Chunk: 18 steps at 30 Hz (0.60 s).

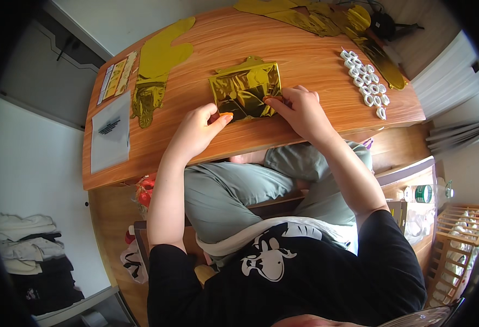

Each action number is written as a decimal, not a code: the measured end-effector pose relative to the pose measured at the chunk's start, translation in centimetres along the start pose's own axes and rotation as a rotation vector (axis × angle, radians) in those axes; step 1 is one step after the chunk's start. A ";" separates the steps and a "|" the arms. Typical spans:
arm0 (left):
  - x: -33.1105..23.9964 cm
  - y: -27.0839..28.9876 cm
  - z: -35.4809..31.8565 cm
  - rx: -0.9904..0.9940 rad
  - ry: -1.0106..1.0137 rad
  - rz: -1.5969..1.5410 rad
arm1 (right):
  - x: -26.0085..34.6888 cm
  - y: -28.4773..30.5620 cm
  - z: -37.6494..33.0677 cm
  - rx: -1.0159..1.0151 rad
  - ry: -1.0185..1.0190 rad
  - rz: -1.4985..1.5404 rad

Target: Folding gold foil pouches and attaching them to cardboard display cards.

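Gold foil sheet, folded into a rough rectangle, super shiny and crinkly, mirror-like with dark creases all over. It lies flat on the wood-grain tabletop, right between the two hands and just past the fingertips.

Left hand is loosely curled, palm down on the tabletop, with the thumb and a fingertip reaching out to touch the sheet's near left corner. Not really gripping, more like pressing or holding it down. Right hand is more closed up, fingers bunched and pinching the near right edge of the foil, knuckles up.

Beyond the left hand, off to its outer side, there's a long flat gold foil balloon, uninflated, same glossy gold but smoother. Further out that way sits a clear plastic bag and a narrow packaging card.

Out past the right hand, a cluster of small white ring-shaped pieces lies in a loose double row, well apart from the sheet. Farther away from both hands is a heap of more crumpled gold foil at the tabletop's far edge.

Hard to tell whether the sheet is one layer or several.
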<state>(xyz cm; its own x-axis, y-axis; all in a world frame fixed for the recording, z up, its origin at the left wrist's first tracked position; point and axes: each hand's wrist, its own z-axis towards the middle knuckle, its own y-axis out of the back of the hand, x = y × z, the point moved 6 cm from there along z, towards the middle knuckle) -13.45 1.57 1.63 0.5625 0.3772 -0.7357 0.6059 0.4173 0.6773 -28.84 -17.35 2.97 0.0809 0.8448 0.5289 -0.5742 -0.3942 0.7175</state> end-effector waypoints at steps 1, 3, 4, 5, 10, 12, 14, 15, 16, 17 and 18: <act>-0.1 -0.1 0.2 0.019 0.010 0.017 | -0.3 -0.1 -0.1 -0.001 0.000 0.000; -0.7 0.1 0.2 0.038 0.024 0.034 | -0.5 -0.1 0.0 0.016 -0.131 0.075; -1.1 0.2 0.3 0.046 0.042 0.036 | -0.4 -0.2 0.0 0.017 -0.132 0.076; -1.4 0.2 0.3 0.052 0.058 0.038 | -0.7 -0.3 0.1 0.026 -0.186 0.102; -1.3 0.0 1.1 0.085 0.147 0.110 | -1.1 -0.5 0.3 0.113 -0.324 0.066; -1.3 -0.1 1.2 0.082 0.165 0.146 | -1.5 -0.7 0.5 0.109 -0.343 0.103; -1.2 -0.1 1.2 0.078 0.186 0.159 | -1.4 -0.7 0.6 0.125 -0.348 0.059; -1.3 -0.1 1.2 0.079 0.186 0.159 | -1.3 -0.7 0.7 0.141 -0.351 0.016; -1.4 0.0 1.2 0.077 0.203 0.218 | -1.3 -0.7 0.8 0.141 -0.352 0.016; -1.6 0.1 1.2 0.074 0.219 0.276 | -1.4 -0.8 0.9 0.155 -0.370 0.016; -1.8 0.0 1.1 0.074 0.218 0.277 | -1.4 -0.8 0.9 0.169 -0.389 0.015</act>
<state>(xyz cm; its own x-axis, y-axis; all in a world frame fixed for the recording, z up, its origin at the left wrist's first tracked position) -13.83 0.01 2.98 0.5826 0.6387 -0.5027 0.4911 0.2162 0.8438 -27.73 -18.55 2.09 0.3936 0.6515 0.6486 -0.4384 -0.4871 0.7554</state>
